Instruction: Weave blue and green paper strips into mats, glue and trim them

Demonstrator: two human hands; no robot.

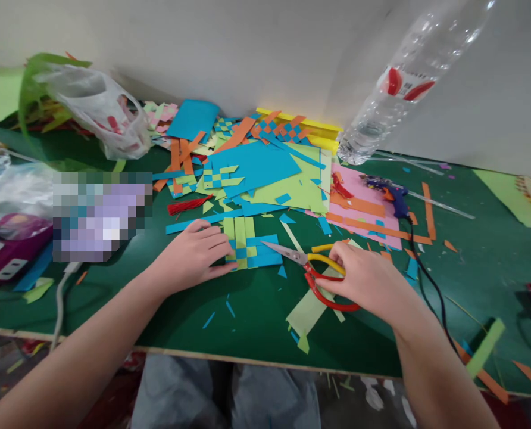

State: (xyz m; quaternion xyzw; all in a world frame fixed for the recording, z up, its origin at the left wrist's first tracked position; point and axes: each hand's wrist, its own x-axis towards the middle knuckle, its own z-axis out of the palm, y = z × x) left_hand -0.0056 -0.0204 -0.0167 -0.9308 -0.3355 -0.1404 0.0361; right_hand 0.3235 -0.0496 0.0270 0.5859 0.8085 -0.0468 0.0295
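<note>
My left hand [198, 253] rests at the left side of a small woven paper piece [252, 250] of blue and light green strips, its fingers closed on that edge. Loose strip ends stick out at the top and to the right. In my right hand [364, 274] is a pair of scissors [299, 256] with one yellow and one red handle. The blades point left, their tip close to the blue strips at the woven piece's right side. Under the handles lies a pale green paper strip [308, 313].
Behind lie blue paper sheets [256, 164], orange strips and other woven pieces. A red tassel [189, 205] is near my left hand. A blue glue gun [397, 199] with a black cord lies right, a plastic bottle [381, 113] stands behind it. A plastic bag [118, 128] is far left.
</note>
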